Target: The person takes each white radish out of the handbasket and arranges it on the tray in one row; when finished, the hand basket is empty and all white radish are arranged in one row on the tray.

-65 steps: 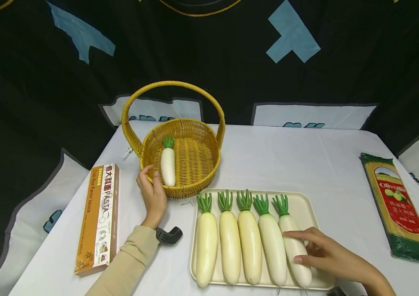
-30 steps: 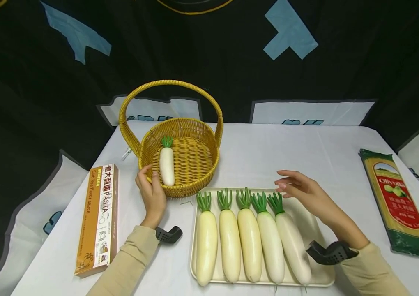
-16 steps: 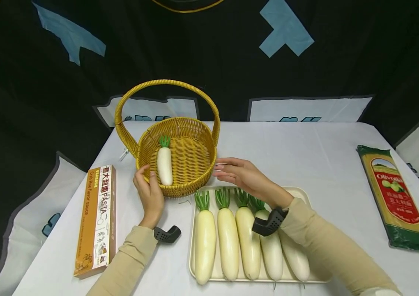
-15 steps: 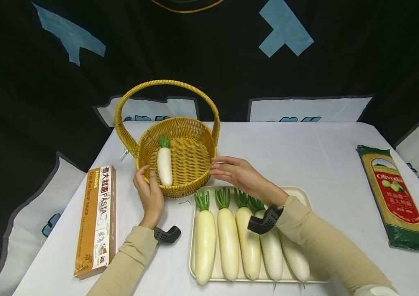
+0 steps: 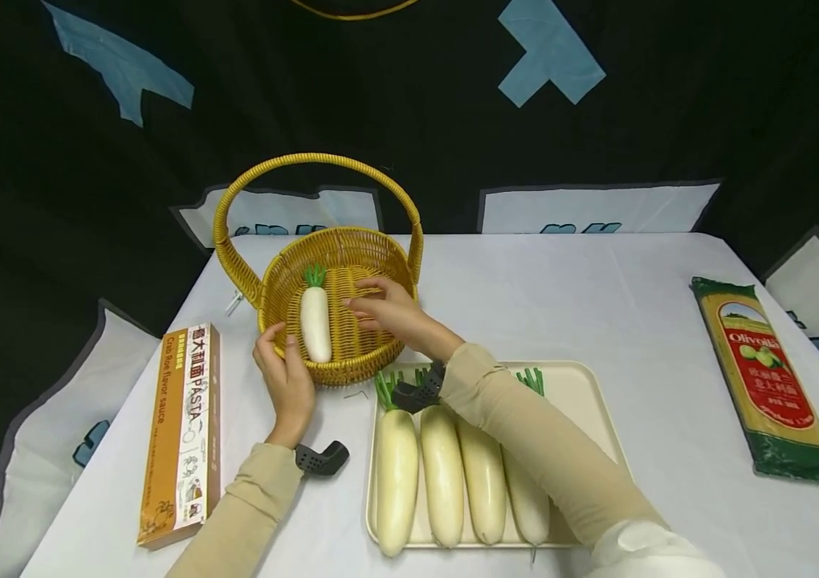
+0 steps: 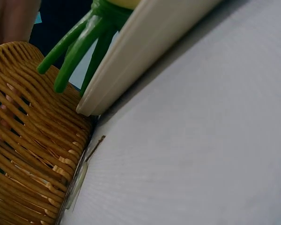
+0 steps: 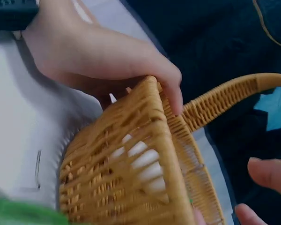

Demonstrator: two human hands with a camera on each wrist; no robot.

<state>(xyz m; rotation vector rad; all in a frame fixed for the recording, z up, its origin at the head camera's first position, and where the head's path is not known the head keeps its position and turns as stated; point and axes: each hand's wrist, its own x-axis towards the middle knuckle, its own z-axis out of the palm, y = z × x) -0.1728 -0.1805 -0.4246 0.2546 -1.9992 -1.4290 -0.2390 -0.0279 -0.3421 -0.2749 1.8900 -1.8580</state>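
A yellow wicker basket (image 5: 352, 369) with a tall hoop handle stands at the back left of the table. One white radish (image 5: 316, 325) with green stems lies inside it, along the left side. My left hand (image 5: 287, 385) grips the basket's near-left rim; the right wrist view shows the thumb hooked over the edge. Over the basket's right part hovers my right hand (image 5: 395, 317), fingers loosely spread and holding nothing. Several more radishes (image 5: 397, 482) lie side by side on a cream tray (image 5: 590, 401), partly covered by my right forearm.
An orange-and-white pasta box (image 5: 180, 433) lies left of the basket. A green and yellow pasta bag (image 5: 771, 385) lies at the far right. The tray's corner is close to the basket's front in the left wrist view. A dark curtain (image 5: 380, 88) hangs behind the table.
My right hand has left the rightmost radish on the tray and moved up and left, into the space over the basket. My left hand has stayed on the rim.
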